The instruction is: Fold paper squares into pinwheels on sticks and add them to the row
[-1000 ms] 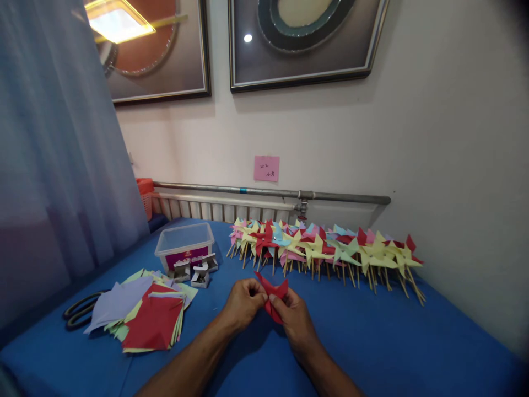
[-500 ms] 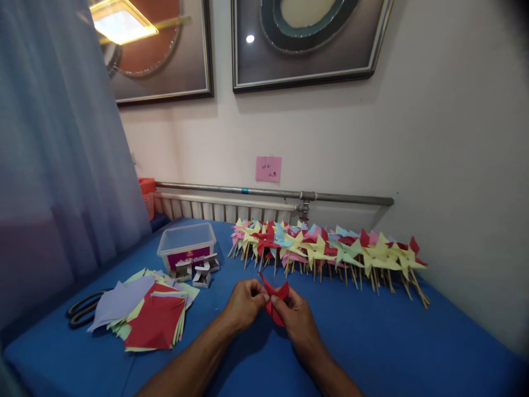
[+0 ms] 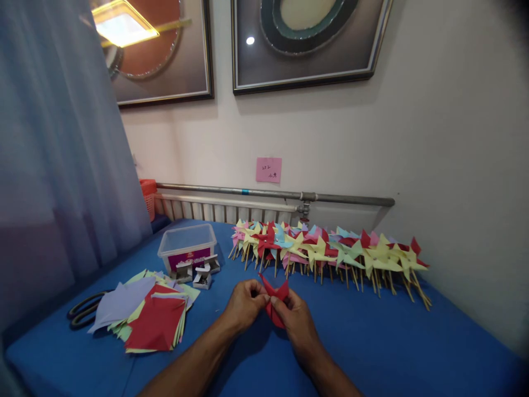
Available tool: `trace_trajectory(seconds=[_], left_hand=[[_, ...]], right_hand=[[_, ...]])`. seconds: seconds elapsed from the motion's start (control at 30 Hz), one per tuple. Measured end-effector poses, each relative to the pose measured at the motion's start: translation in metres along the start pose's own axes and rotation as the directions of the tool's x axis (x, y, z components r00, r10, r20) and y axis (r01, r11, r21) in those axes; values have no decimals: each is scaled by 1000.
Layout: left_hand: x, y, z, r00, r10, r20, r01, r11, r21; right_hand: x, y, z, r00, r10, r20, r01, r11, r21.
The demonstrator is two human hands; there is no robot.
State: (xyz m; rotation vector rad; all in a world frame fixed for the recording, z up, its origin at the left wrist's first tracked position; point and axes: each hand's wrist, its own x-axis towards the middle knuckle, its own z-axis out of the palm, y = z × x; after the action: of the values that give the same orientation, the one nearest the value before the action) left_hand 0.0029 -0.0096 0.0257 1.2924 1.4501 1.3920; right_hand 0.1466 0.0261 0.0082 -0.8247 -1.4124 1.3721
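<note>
Between my two hands is a red paper pinwheel [image 3: 276, 316], its corners folded in toward the middle and two points sticking up. My left hand [image 3: 244, 302] pinches it near the centre with thumb and fingertips. On the other side my right hand [image 3: 298, 320] grips it, the thumb pressed on the front and the fingers behind. Whether a pin sits between the fingertips is hidden. Beyond my hands, finished pinwheels [image 3: 318, 251] in yellow, red, pink, blue and green lie in a long row on wooden sticks.
On the blue-covered table [image 3: 372, 347], a stack of coloured paper squares [image 3: 155, 322] lies at left, beside black-handled scissors [image 3: 85, 311]. Small white boxes [image 3: 202, 277] stand before a clear plastic tub [image 3: 187, 238]. A metal pipe [image 3: 351, 199] runs along the wall behind.
Hardly anything differs. Both hands keep their pinch on the red pinwheel, which has turned very slightly, and the whole view has shifted by a few pixels.
</note>
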Motion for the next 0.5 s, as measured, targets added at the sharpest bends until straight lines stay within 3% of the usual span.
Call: trace_trajectory(seconds=[0.23,0.5], left_hand=[[0,-4,3,999,33,-19,-33,999,-34],[-4,0,7,998,60,-5,-61,997,-45]], right_hand=[[5,8,0,997,70,-15,-67,985,160],[4,10,-1,995,103,-13,-99,981,169]])
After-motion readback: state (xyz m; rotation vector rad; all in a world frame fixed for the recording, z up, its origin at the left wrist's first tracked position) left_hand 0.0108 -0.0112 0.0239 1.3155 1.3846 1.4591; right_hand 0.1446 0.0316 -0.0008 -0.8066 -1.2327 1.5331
